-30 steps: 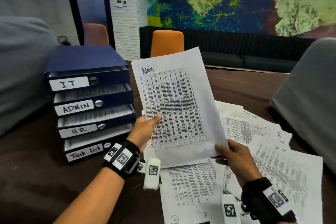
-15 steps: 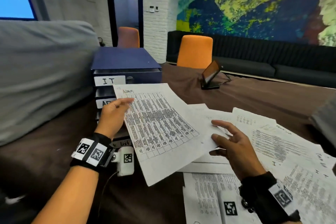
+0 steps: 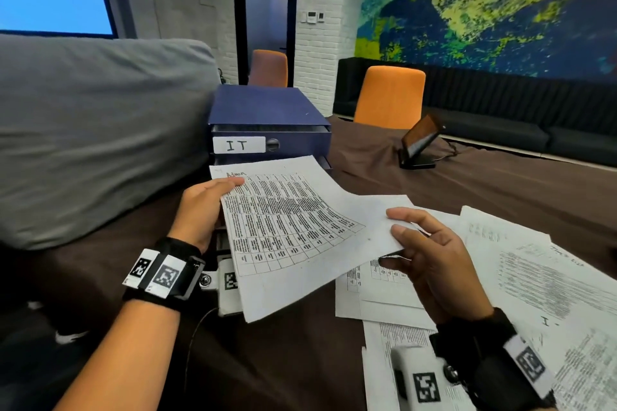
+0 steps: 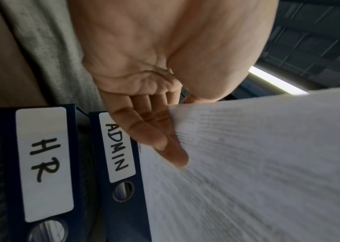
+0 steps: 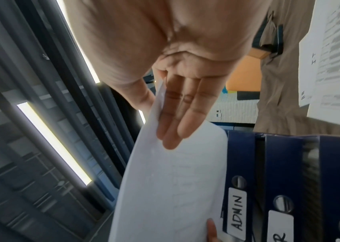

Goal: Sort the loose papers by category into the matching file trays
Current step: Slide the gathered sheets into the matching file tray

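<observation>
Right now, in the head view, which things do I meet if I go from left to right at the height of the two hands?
Grey cushion → left hand → sheet marked Admin, pinched at both sides → right hand → loose papers lying on the brown table.

Orange chairs [image 3: 389, 95], a dark sofa [image 3: 521, 117], mural wall [image 3: 484, 3] behind.

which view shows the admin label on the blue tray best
The left wrist view: the white handwritten ADMIN label on the dark blue file tray fills the frame, sharp and close. The right wrist view shows it small at the bottom edge. In the head view the held printed sheet covers it.
</observation>
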A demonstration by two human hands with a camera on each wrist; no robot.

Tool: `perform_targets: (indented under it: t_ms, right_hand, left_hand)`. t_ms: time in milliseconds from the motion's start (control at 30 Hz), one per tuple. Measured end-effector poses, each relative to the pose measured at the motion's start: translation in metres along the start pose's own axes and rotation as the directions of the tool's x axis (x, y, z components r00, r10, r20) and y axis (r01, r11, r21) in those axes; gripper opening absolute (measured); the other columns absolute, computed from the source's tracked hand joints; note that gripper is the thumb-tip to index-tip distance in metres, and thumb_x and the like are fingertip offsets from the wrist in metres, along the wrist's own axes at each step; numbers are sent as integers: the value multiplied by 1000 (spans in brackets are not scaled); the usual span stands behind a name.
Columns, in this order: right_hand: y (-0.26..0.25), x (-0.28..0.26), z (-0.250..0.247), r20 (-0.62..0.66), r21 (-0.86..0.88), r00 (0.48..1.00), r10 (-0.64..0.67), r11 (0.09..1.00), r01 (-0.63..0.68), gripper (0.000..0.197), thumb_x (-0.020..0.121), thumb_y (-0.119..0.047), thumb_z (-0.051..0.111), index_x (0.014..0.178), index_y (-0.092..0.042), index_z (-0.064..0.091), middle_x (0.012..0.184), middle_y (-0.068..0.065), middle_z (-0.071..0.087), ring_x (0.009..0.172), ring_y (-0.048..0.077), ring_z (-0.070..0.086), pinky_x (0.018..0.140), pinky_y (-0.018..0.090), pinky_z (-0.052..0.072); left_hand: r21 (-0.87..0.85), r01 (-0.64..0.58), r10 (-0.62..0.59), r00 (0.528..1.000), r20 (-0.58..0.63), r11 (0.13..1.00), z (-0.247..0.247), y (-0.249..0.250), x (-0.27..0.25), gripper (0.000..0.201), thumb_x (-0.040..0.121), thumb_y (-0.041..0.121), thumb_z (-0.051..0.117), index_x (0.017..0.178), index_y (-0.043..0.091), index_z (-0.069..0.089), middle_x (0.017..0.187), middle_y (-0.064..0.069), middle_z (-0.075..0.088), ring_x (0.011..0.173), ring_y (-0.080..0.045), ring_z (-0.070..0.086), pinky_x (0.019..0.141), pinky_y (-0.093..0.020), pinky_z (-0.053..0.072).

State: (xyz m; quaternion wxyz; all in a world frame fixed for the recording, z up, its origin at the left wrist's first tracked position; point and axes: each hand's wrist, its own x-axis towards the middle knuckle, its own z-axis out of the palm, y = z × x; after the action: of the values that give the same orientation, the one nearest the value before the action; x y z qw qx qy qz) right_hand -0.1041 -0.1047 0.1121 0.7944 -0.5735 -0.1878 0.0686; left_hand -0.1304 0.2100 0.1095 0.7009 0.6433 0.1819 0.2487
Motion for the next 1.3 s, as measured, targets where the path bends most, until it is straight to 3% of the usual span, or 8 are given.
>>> perform_targets:
  t_ms: [133, 267, 400, 567, 667, 933, 1067, 1300]
  right_hand:
    - [-12, -8, 8, 20, 66, 999, -27, 997, 26, 15, 79, -7, 61, 93, -9, 68, 76, 11, 69, 60, 17, 66, 53, 26, 57]
    - [-25, -9, 16, 21, 110, 998, -67, 992, 64, 14, 73, -11, 62, 86, -10, 68, 72, 8, 65, 59, 16, 64, 52, 26, 56]
    - [-35, 3, 25, 16, 100, 997, -74, 992, 72, 11, 76, -14, 63, 86, -12, 68, 80, 8, 69, 67, 21, 68, 54, 26, 57]
    - [-47, 13, 34, 4, 104, 996, -86, 991, 85, 15, 78, -18, 64, 92, -12, 67, 87, 9, 70, 77, 26, 71, 57, 25, 58]
    - [-48, 13, 36, -7, 136, 997, -71, 988, 71, 13, 82, -16, 62, 94, -11, 66, 87, 8, 73, 76, 24, 73, 56, 24, 58]
    - [-49, 9, 40, -29, 201, 998, -51, 978, 56, 18, 78, -22, 62, 93, -13, 65, 82, 7, 74, 74, 19, 74, 55, 20, 56]
    - [-48, 14, 45, -47, 213, 998, -35, 976, 45, 9, 92, -15, 57, 98, -10, 63, 82, 7, 74, 73, 18, 73, 54, 20, 55]
    - [-42, 34, 55, -52, 131, 998, -38, 990, 45, 7, 97, -18, 59, 101, -14, 63, 92, 10, 76, 81, 21, 74, 56, 21, 56]
  left_hand:
    - [-58, 20, -19, 1000, 13, 998, 5, 10, -8, 17, 95, 11, 59, 94, 8, 76, 102, -15, 75, 92, -29, 69, 89, -41, 53]
    - [-173, 62, -51, 996, 66, 983, 7, 19, -11, 13, 91, 19, 69, 91, 7, 74, 80, -8, 75, 71, -20, 71, 67, -29, 57]
    - [-271, 116, -81, 987, 136, 955, 6, 18, -8, 38, 101, 27, 55, 73, 15, 78, 70, -4, 73, 63, -14, 71, 59, -26, 54]
    - [-327, 166, -129, 983, 131, 930, 3, 18, -4, 55, 103, 48, 41, 136, 7, 55, 105, -12, 74, 89, -21, 73, 77, -38, 54]
    - [-337, 158, -125, 985, 118, 928, 2, 17, -3, 60, 102, 50, 42, 140, 4, 51, 112, -15, 72, 99, -24, 69, 92, -44, 52]
    - [-333, 119, -72, 986, 148, 935, 4, 15, -2, 55, 102, 51, 41, 136, 10, 54, 107, -11, 70, 84, -22, 67, 59, -29, 56]
    - [-345, 79, -11, 981, 194, 935, 6, 15, -2, 48, 102, 54, 36, 113, 20, 67, 100, -10, 74, 78, -25, 72, 60, -29, 56]
    - [-399, 65, 49, 962, 269, 915, 11, 14, -5, 60, 102, 61, 29, 141, 21, 52, 114, -9, 73, 93, -32, 73, 66, -35, 60]
